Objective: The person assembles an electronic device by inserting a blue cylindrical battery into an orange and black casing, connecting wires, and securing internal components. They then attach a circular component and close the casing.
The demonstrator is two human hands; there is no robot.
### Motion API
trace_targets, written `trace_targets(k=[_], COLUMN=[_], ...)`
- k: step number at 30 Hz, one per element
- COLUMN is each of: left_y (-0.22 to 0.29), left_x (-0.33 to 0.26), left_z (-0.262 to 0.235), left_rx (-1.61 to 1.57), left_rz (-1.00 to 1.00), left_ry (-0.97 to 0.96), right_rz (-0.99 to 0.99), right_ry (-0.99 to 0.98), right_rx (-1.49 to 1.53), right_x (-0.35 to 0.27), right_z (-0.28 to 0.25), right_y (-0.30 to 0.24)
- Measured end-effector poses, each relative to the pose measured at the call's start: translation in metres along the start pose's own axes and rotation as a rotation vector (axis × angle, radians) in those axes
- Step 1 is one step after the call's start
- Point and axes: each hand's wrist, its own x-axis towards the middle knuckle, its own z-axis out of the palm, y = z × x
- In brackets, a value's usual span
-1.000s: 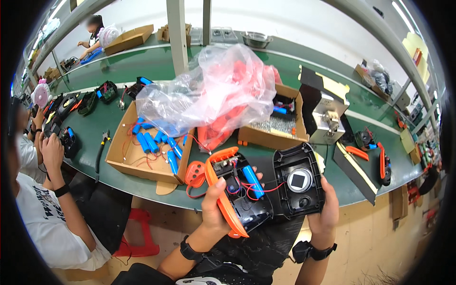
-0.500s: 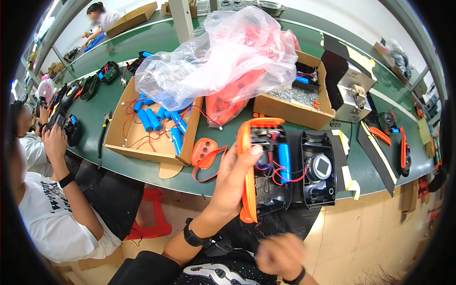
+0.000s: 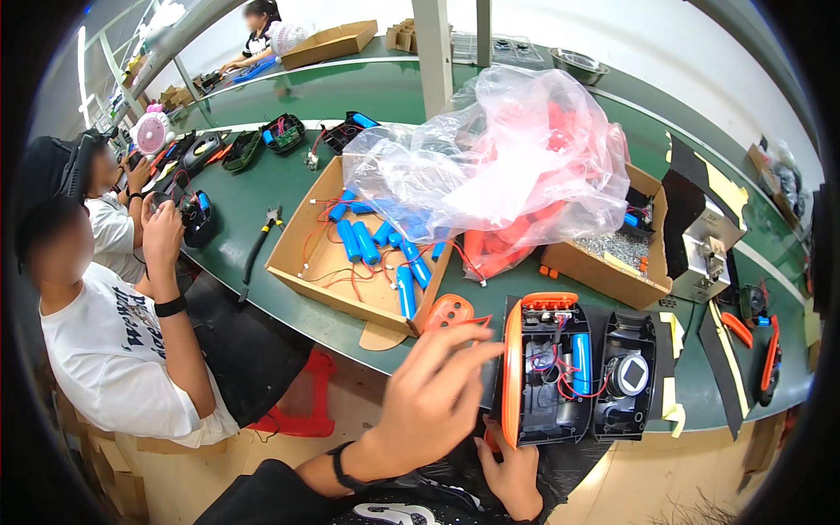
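Observation:
An opened black device housing with an orange rim (image 3: pixel 514 385) lies at the table's front edge; inside it are wires and a blue cylindrical battery (image 3: pixel 581 363). Red wires run to its other black half (image 3: pixel 623 411), which carries a round part with a square face. My left hand (image 3: pixel 429 407) is raised just left of the orange rim, fingers apart and holding nothing. Behind its fingertips lies a red-orange cover (image 3: pixel 449 311) with a strap. Below the rim's lower corner, my right hand (image 3: pixel 510 477) pinches an orange piece (image 3: pixel 491 439), mostly hidden by the fingers.
A cardboard box (image 3: pixel 350 297) of blue batteries stands behind my left hand. Clear plastic bags (image 3: pixel 490 166) with red parts lean over it and a second box (image 3: pixel 604 269) of screws. Pliers (image 3: pixel 260 249) lie left. A co-worker (image 3: pixel 131 350) sits at my left.
My left hand has let go of the orange-rimmed housing, which now rests at the table edge. My right hand has come up from my lap to its lower corner. The view has turned left.

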Motion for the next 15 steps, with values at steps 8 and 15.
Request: trace_targets(k=[8,15], left_y=[-0.019,0.017], left_x=[0.003,-0.016], left_z=[0.008,-0.003], left_rx=[0.057,-0.248], left_rz=[-0.184,0.026], left_ry=[-0.161,-0.059], right_rz=[0.117,0.488], right_ry=[0.009,0.214], right_rx=[0.273,0.743], right_x=[-0.008,-0.030], right_z=[-0.026,-0.069], right_y=[-0.032,-0.059])
